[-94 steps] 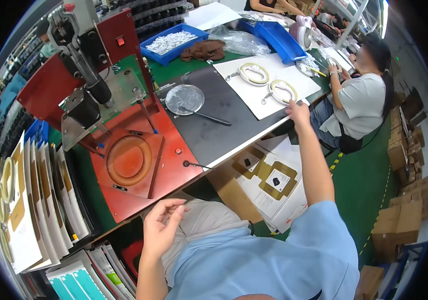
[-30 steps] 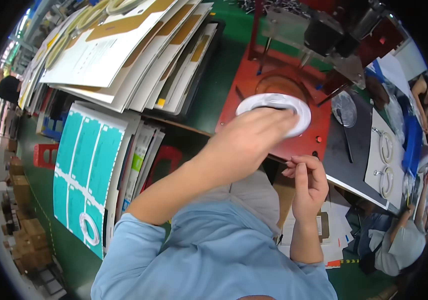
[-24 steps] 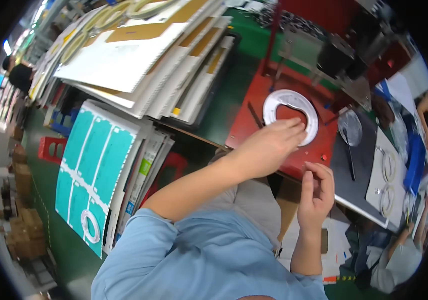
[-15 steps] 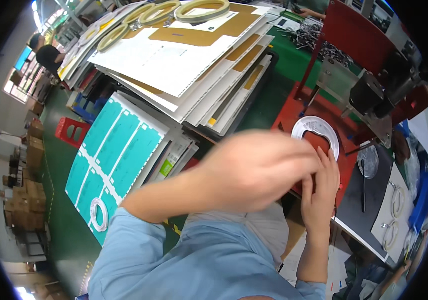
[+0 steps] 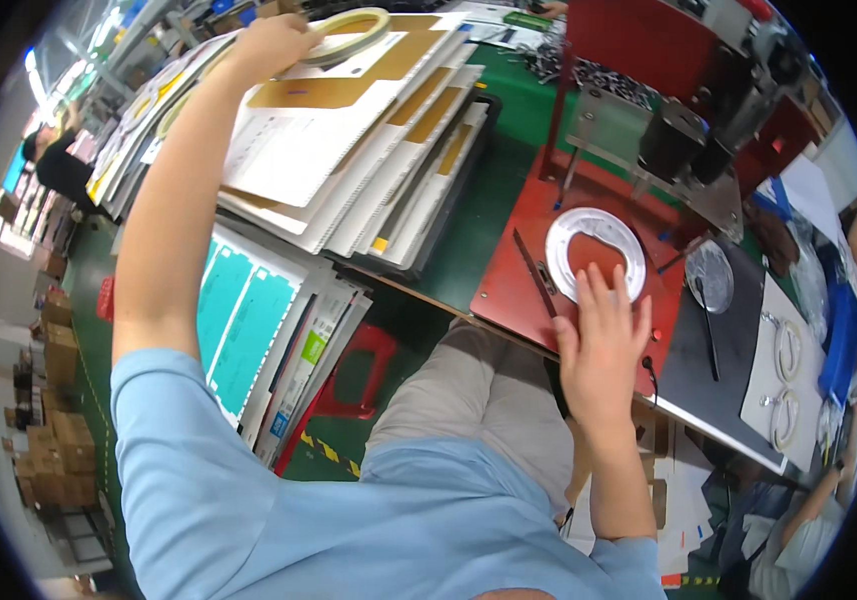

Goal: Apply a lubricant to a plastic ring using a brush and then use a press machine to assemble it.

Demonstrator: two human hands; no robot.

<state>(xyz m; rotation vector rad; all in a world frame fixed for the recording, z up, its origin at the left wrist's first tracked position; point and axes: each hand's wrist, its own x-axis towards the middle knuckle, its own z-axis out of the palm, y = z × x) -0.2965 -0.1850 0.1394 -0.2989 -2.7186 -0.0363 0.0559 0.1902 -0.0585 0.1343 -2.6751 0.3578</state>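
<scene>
My left hand (image 5: 277, 48) is stretched far out over the stack of printed sheets (image 5: 289, 135). Its fingers are curled beside a cream-coloured ring (image 5: 354, 38); what they hold, if anything, is hidden under the hand. On the red base plate (image 5: 504, 290) of a machine lies a flat white ring (image 5: 561, 245). My right hand (image 5: 604, 350) is open at this ring's near edge, fingers spread and fingertips over its lower part. To the left of the ring, a dark slim bar (image 5: 534, 270) is on the plate.
Above the plate stands the machine's black head (image 5: 674, 140) with a clear plate. A black mat (image 5: 689, 345) and two white rings (image 5: 787, 350) on a sheet are to the right. Teal printed sheets (image 5: 244, 320) and a red stool (image 5: 361, 370) are below left.
My left hand has swung from beside the right hand to the far-left stack, uncovering the dark bar. My right hand's fingers have spread, and it remains by the white ring. The view has shifted.
</scene>
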